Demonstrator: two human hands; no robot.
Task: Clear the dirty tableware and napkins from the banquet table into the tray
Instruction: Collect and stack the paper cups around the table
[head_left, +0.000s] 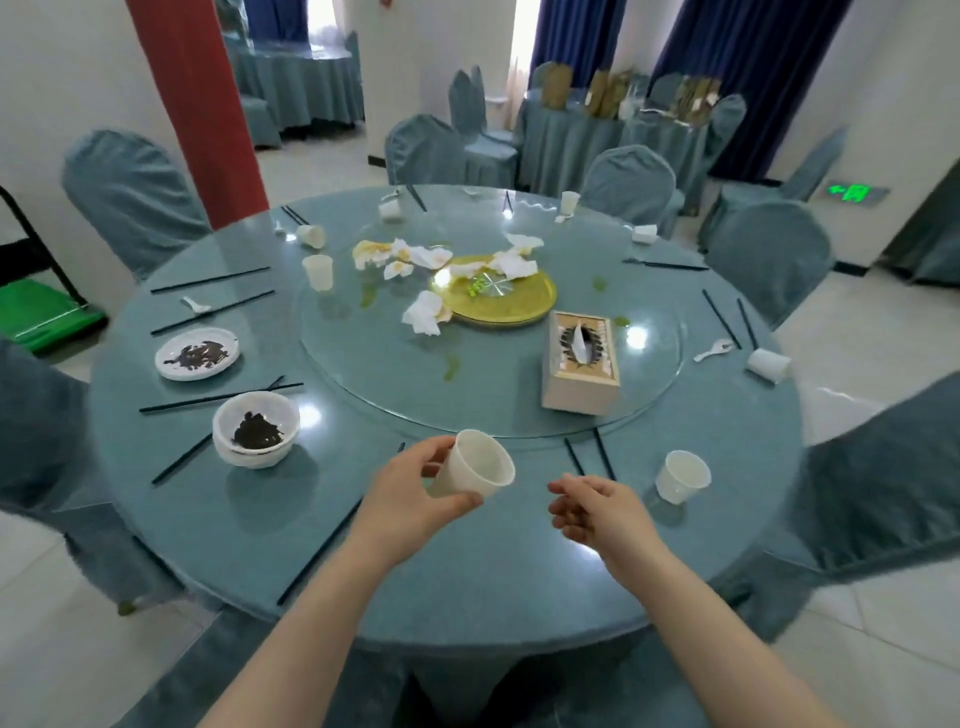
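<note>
Round banquet table (467, 587), mid-clearing: left hand (410, 493) is gripping a paper cup (475, 465) above the near edge, fingers curled round it; right hand (597, 506) is hovering empty, fingers loosely curled. Next (likely): carrying it to the gold tray (519, 306) mid-table, or taking the nearby second cup (680, 475).

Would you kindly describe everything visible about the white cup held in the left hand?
The white disposable cup looks like thin plastic or paper, plain and tapered, with a round open rim. It is tilted, its mouth facing up and to the right, and looks empty. The left hand grips its lower part, thumb underneath and fingers behind, holding it above the round blue-green table's near edge.
</note>
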